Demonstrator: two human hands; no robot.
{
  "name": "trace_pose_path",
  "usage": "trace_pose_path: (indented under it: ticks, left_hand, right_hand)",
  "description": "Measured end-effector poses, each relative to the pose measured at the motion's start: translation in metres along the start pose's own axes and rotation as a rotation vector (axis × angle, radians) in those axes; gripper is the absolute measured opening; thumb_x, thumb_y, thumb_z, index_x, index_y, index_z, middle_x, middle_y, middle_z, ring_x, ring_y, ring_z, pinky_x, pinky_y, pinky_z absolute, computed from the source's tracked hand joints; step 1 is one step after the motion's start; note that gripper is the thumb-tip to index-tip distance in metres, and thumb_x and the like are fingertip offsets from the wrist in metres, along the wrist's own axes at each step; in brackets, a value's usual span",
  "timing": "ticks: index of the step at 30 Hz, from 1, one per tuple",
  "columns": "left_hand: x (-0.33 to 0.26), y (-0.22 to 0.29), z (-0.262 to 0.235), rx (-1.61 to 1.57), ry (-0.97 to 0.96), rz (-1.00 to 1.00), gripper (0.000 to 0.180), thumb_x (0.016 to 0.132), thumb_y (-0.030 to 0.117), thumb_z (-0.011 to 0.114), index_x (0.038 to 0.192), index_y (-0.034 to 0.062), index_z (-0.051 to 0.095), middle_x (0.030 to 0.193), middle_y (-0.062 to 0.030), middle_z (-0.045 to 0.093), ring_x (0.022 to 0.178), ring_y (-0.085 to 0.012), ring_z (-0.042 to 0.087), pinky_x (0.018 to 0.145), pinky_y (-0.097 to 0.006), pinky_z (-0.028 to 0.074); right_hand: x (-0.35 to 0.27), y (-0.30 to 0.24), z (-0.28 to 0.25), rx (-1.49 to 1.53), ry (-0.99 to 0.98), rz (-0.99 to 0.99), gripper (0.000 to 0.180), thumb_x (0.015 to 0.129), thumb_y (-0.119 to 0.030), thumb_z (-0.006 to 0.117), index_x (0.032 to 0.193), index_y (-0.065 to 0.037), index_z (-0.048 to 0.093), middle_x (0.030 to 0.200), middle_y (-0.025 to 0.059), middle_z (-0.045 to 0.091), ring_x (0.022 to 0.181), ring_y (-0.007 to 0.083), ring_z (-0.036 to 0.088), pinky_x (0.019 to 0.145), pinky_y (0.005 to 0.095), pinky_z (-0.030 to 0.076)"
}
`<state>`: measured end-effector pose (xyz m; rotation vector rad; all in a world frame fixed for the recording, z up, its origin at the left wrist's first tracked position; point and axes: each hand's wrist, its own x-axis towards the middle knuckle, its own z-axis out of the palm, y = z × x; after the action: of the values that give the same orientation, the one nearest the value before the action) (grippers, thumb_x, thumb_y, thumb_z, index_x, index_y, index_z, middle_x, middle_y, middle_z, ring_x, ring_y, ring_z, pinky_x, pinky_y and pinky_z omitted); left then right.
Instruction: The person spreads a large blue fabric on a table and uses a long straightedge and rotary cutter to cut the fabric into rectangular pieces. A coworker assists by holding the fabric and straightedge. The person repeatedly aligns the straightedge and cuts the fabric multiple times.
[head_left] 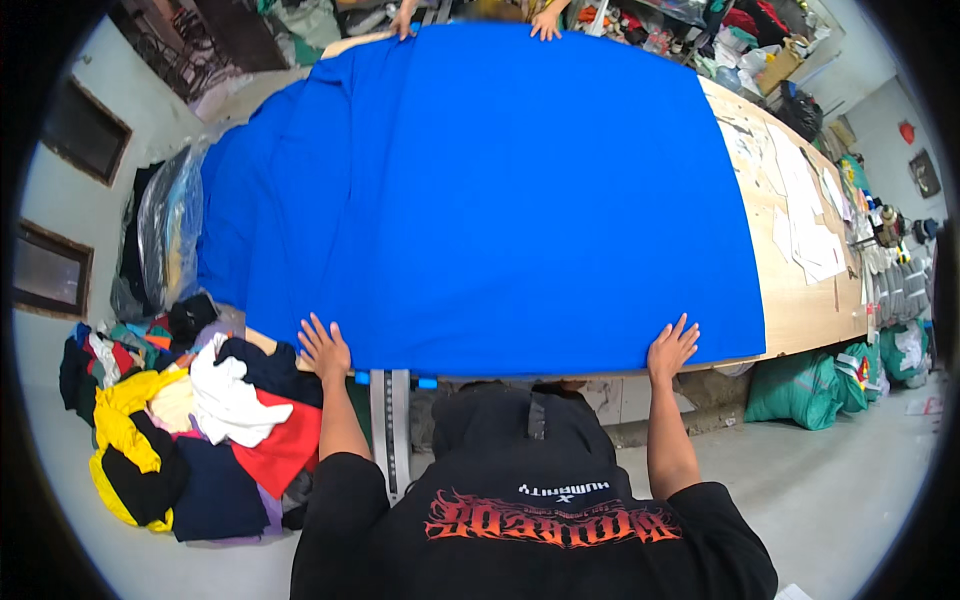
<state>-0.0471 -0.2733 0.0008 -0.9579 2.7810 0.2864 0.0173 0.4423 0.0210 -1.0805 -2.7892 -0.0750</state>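
Blue cloth (pixel 480 200) spread flat over the bench (pixel 800 300), near hem at the front edge. Left hand (pixel 323 350) and right hand (pixel 672 348) pressed flat on that hem, fingers splayed apart, gripping nothing. Far edge held by another person's hands (pixel 545 22). Spreading largely done; left side bunched, unsmoothed.

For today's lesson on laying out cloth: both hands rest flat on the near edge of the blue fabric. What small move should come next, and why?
Probably slide the left hand and right hand outward along the near edge of the blue fabric. Both lie flat there, and faint folds run through the cloth on the left side.
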Motion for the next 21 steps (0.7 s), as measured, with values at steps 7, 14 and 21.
trace_pose_path:
  ticks: [7, 14, 21]
  left_hand:
    - [0.007, 0.032, -0.004, -0.254, 0.188, 0.348, 0.062, 0.112, 0.041, 0.036, 0.165, 0.0100, 0.029, 0.172, -0.0208, 0.022, 0.160, -0.0392, 0.017, 0.126, -0.058, 0.017]
    - [0.010, 0.027, 0.026, -0.036, 0.282, 0.361, 0.062, 0.112, 0.047, 0.032, 0.167, 0.0179, 0.027, 0.173, -0.0144, 0.023, 0.160, -0.0380, 0.019, 0.127, -0.057, 0.015]
    - [0.060, -0.073, 0.091, -0.078, 0.451, 0.198, 0.061, 0.114, 0.049, 0.027, 0.168, 0.0220, 0.023, 0.174, -0.0102, 0.023, 0.160, -0.0313, 0.018, 0.128, -0.052, 0.016]
  right_hand:
    - [-0.029, -0.023, 0.006, 0.130, 0.031, -0.154, 0.058, 0.112, -0.036, 0.039, 0.164, -0.013, 0.032, 0.168, 0.0290, 0.025, 0.155, 0.0486, 0.023, 0.125, 0.0600, 0.020]
    - [-0.045, -0.027, 0.007, 0.113, -0.102, -0.068, 0.059, 0.113, -0.038, 0.034, 0.167, -0.016, 0.025, 0.170, 0.0284, 0.021, 0.156, 0.0506, 0.020, 0.123, 0.0641, 0.021]
    - [-0.032, -0.053, 0.017, 0.048, -0.203, -0.149, 0.062, 0.113, -0.040, 0.033, 0.169, -0.017, 0.019, 0.171, 0.0289, 0.016, 0.157, 0.0503, 0.015, 0.125, 0.0646, 0.016]
